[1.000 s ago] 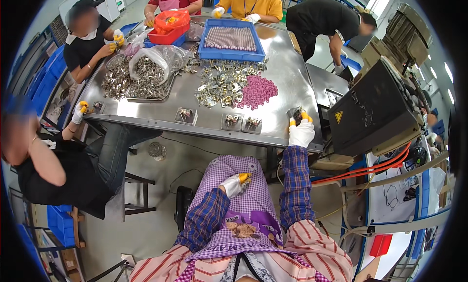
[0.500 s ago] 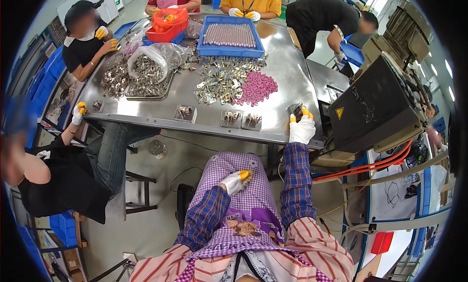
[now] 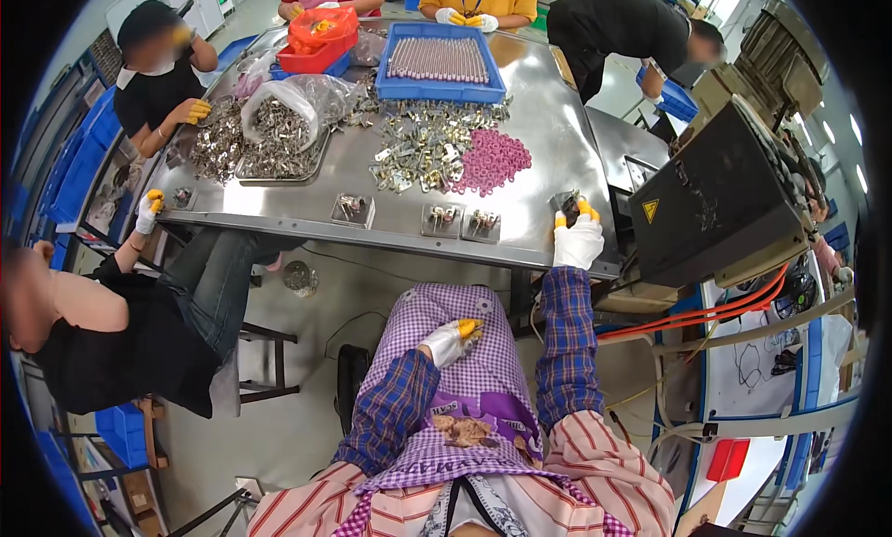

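Observation:
My right hand (image 3: 578,242), in a white glove with yellow fingertips, is on the table's right front corner. Its fingers close round a small dark metal block or fixture (image 3: 563,203), partly covered by the glove. My left hand (image 3: 450,344), gloved the same way, rests on the purple checked apron (image 3: 465,305) over my lap. The fingers of that hand are curled together, and whatever they may hold is too small to name. Left of my right hand, two small clear-based fixtures with metal parts (image 3: 441,220) (image 3: 481,225) stand at the table's front edge.
The metal table (image 3: 539,100) carries pink rings (image 3: 497,163), loose metal clips (image 3: 413,151), a blue tray of rods (image 3: 390,89) and a bag of metal parts (image 3: 279,133). A black box (image 3: 711,203) stands close on the right. Several co-workers surround the table.
My hands have hardly moved. At the far left, a co-worker in a black cap has raised one hand toward the head; the seated person at left has shifted a little.

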### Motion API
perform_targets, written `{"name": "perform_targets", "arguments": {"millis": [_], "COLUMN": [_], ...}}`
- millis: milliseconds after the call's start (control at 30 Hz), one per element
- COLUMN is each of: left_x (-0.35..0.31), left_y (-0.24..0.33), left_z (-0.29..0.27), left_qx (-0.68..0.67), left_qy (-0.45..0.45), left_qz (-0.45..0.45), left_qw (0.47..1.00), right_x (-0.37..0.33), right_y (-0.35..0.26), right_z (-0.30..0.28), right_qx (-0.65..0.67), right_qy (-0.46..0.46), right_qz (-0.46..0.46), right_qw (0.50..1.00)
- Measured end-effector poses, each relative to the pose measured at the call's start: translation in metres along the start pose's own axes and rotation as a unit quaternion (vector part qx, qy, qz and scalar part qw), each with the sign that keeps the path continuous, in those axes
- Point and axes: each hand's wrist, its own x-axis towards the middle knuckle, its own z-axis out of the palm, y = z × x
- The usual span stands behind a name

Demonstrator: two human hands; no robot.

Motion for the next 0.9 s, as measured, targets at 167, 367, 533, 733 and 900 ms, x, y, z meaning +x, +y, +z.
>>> {"name": "perform_targets", "arguments": {"millis": [167, 367, 533, 733, 900], "left_x": [0.0, -0.006, -0.001, 0.002, 0.003], "left_y": [0.001, 0.003, 0.004, 0.001, -0.001], "left_z": [0.0, 0.011, -0.002, 0.004, -0.005], "left_qx": [-0.007, -0.019, -0.002, -0.014, 0.003], "left_qy": [0.021, 0.009, 0.005, 0.0, -0.005], "left_qz": [-0.02, 0.002, -0.024, -0.01, -0.019], "left_qw": [1.0, 1.0, 1.0, 1.0, 1.0], "right_x": [-0.002, 0.0, 0.0, 0.003, -0.003], "right_y": [0.005, 0.006, 0.004, 0.0, 0.006], "right_z": [0.009, 0.01, 0.011, 0.002, 0.006], "right_qx": [0.042, 0.025, 0.015, 0.001, 0.048], "right_qy": [0.067, 0.057, 0.049, 0.018, 0.054], "right_qz": [-0.046, -0.033, -0.03, -0.003, -0.041], "right_qw": [0.996, 0.998, 0.998, 1.0, 0.997]}}
